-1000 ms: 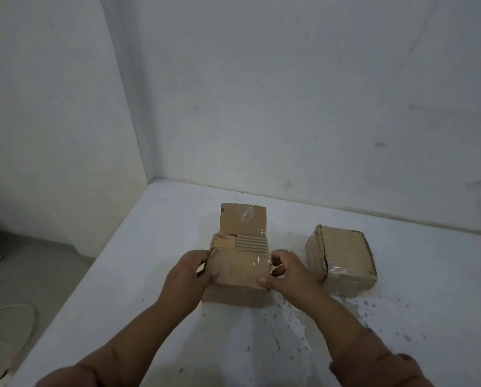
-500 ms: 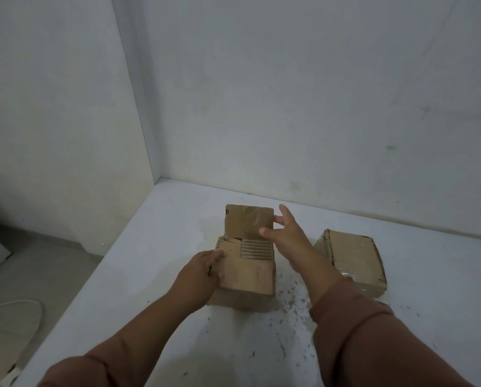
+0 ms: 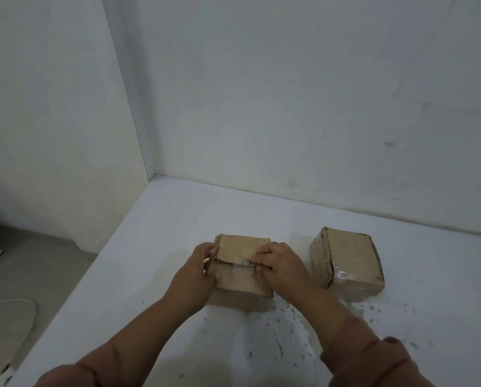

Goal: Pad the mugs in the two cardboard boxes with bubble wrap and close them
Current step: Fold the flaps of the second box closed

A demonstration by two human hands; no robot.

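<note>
Two brown cardboard boxes stand on a white table [image 3: 177, 219]. The left box [image 3: 242, 286] is between my hands, its top flap folded down flat with a strip of clear tape at the flap's front edge. My left hand [image 3: 197, 272] holds the box's left side at a side flap. My right hand [image 3: 278, 263] presses its fingers on the flap's front edge and the tape. The right box [image 3: 348, 261] stands apart, closed, with shiny tape on its front. No mug or bubble wrap shows.
White walls meet in a corner behind the table. The table's left edge drops to a grey floor with a white cable [image 3: 7, 305]. Dark specks and worn patches [image 3: 278, 339] mark the table surface in front of the boxes.
The left box's upright back flap has been folded down over the top. My right hand came back from the flap's top to its front edge; my left hand stayed at the left side.
</note>
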